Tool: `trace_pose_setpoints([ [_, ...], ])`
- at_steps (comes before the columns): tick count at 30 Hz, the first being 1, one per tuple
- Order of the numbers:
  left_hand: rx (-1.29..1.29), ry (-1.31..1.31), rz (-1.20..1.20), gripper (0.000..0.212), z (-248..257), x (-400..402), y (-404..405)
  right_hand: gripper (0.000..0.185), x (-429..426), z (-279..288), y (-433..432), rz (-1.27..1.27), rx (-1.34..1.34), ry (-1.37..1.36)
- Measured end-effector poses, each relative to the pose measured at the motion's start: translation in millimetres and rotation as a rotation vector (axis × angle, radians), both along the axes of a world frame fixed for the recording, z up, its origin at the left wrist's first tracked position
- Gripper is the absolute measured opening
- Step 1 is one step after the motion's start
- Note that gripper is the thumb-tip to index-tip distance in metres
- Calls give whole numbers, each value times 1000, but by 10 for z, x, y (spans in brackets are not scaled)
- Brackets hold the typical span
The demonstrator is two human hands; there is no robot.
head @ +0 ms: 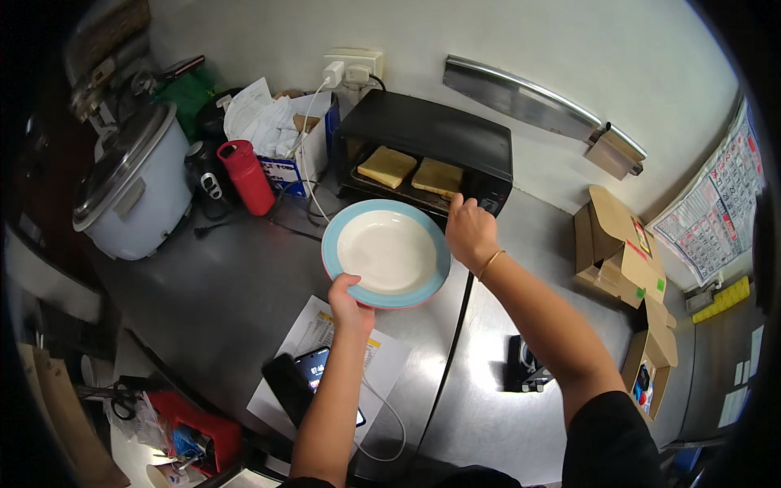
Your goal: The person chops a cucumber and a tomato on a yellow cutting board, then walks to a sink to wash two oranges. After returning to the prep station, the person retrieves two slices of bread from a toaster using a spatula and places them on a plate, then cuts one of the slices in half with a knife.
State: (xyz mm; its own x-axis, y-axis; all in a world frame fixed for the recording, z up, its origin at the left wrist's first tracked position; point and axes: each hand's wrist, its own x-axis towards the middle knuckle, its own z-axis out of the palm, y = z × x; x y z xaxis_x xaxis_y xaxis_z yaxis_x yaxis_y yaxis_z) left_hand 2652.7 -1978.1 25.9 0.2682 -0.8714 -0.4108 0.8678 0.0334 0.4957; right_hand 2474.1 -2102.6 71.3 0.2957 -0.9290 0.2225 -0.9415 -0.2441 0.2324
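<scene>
My left hand (pixel 352 308) grips the near rim of a white plate with a light-blue border (pixel 387 253), thumb on top. No food lies on the plate, which is held just in front of a black toaster oven (pixel 427 128). Two slices of bread (pixel 386 166), (pixel 437 177) lie side by side inside the oven on its rack. My right hand (pixel 470 226) is curled at the oven's lower right front, close to the right slice; its fingertips are partly hidden, so I cannot tell whether they hold anything.
Left of the oven stand a box of papers (pixel 314 146), a red bottle (pixel 247 177) and a white rice cooker (pixel 137 183). Phones (pixel 290 387) lie on printed paper nearer me. A black device (pixel 526 364) and cardboard boxes (pixel 619 250) are at right.
</scene>
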Motion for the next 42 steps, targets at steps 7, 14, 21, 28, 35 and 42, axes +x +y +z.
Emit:
trace_pose_setpoints([
  [7, 18, -13, -2, 49, -77, 51, -8, 26, -146, -76, -68, -348, 261, -589],
  [14, -13, -17, -21, 53, -109, 42, -38, 35, -227, -324, -225, -294, 242, -899],
  [21, -24, -13, -27, 62, -156, 55, -125, 32, -439, -429, -100, -340, 458, -1252],
  [28, -19, 8, -36, 61, -216, 16, -199, 24, -560, -121, 256, -313, 729, -1349],
  [35, -20, 11, -29, 61, -119, 6, -118, 19, -553, 32, 628, 141, 525, -885],
  [42, -93, 67, 25, 60, -270, 298, 44, 18, -322, 455, 516, 55, 315, -845],
])
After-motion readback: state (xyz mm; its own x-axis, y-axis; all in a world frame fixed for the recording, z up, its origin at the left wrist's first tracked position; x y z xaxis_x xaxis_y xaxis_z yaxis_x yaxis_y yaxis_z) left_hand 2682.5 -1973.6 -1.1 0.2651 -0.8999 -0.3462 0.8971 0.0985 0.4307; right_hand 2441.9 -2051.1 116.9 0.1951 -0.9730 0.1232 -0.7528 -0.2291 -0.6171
